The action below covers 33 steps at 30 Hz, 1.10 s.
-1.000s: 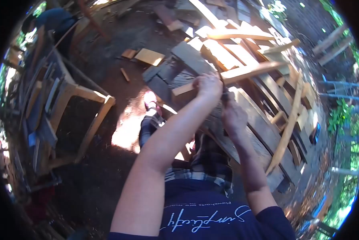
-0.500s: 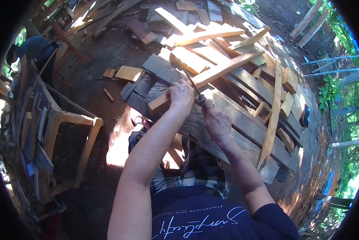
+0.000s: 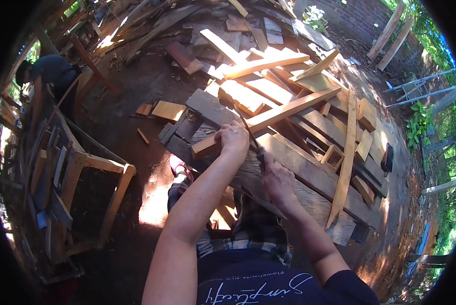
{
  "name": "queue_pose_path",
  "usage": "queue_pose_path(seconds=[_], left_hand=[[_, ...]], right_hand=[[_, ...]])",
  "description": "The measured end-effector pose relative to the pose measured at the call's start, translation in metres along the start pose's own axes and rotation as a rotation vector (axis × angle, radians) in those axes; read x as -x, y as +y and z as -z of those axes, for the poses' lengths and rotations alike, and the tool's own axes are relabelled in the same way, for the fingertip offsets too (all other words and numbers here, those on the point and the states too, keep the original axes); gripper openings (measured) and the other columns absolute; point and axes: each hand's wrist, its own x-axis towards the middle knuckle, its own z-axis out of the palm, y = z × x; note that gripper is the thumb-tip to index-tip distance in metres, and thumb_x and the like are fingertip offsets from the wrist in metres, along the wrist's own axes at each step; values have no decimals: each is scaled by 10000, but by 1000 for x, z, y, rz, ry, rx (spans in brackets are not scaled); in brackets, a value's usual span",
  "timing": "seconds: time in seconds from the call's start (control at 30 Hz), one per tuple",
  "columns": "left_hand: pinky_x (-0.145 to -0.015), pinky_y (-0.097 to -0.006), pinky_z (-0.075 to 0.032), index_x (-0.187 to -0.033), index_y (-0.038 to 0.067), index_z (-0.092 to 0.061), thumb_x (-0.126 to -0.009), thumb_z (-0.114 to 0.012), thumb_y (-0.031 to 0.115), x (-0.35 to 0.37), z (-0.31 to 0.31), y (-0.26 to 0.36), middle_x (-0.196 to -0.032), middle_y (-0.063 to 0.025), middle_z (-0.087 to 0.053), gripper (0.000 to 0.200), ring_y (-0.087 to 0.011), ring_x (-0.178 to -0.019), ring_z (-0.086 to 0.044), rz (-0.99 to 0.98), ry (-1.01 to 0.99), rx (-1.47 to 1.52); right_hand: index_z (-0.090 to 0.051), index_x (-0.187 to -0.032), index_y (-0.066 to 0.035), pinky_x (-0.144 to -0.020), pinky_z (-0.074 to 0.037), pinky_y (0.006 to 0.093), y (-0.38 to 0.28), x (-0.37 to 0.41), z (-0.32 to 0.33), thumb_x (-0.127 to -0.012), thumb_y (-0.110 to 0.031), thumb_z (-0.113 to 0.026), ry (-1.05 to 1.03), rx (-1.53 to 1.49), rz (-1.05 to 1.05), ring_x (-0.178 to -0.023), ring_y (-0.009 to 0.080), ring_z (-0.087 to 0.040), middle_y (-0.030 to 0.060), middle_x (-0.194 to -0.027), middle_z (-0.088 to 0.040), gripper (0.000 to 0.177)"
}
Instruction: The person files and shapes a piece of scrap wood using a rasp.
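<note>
A squared wooden beam (image 3: pixel 294 111) lies slantwise across the stacked boards. My left hand (image 3: pixel 233 138) is closed around the beam near its left end, pressing it against the boards. In my right hand (image 3: pixel 280 178) is the dark handle of a handsaw, fingers wrapped round it. The thin blade of the handsaw (image 3: pixel 250 133), seen nearly edge-on, crosses the beam just right of my left hand. Its teeth are too small to make out. Under the beam and both hands is a weathered grey board (image 3: pixel 253 170).
A long pale slat (image 3: pixel 346 168) and several offcuts lie on the pile's right, beside a dark phone-like object (image 3: pixel 387 158). Two wood blocks (image 3: pixel 168 111) rest at left. A wooden frame (image 3: pixel 106 163) stands further left, where another person (image 3: pixel 55 71) bends over.
My right hand has drawn the handsaw back toward my body. The beam's far end, blurred before, sits lower and sharp now. My left hand keeps its hold. The whole view has shifted slightly.
</note>
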Motion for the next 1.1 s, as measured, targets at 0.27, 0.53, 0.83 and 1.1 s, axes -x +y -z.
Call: queue_pose_path(seconds=[0.27,0.53,0.83,1.1], left_hand=[[-666,-601,-498,-1204,-37,-516,-895,-498,170,-6,-7,7,-1076,-170,-543,372,-399,-968,-560,48,17,88],[-606,-567,-510,-1113,15,-573,-889,-469,181,-6,-16,0,-978,-144,-569,298,-353,-896,-583,10,186,9],[-652,-612,-505,-1122,-55,-598,-880,-491,184,-27,-25,13,-1006,-185,-587,356,-372,-912,-585,25,100,68],[-576,-590,-505,-1156,-41,-564,-889,-474,183,-21,-21,9,-995,-168,-585,361,-364,-884,-579,30,110,55]], right_hand=[[-403,-1309,-182,-637,-465,549,7,-5,-2,-951,-262,-402,-79,-31,66,-728,416,-637,212,-803,-654,366],[-418,-1214,-128,-621,-444,570,-13,-42,-17,-956,-252,-421,-52,-45,34,-726,444,-616,236,-786,-631,287],[-444,-1196,-92,-626,-411,567,-9,-28,-13,-958,-264,-433,-68,-57,35,-781,465,-591,263,-860,-617,294],[-438,-1193,-71,-631,-436,556,2,-2,-11,-959,-250,-441,-10,65,29,-756,468,-602,277,-815,-626,294]])
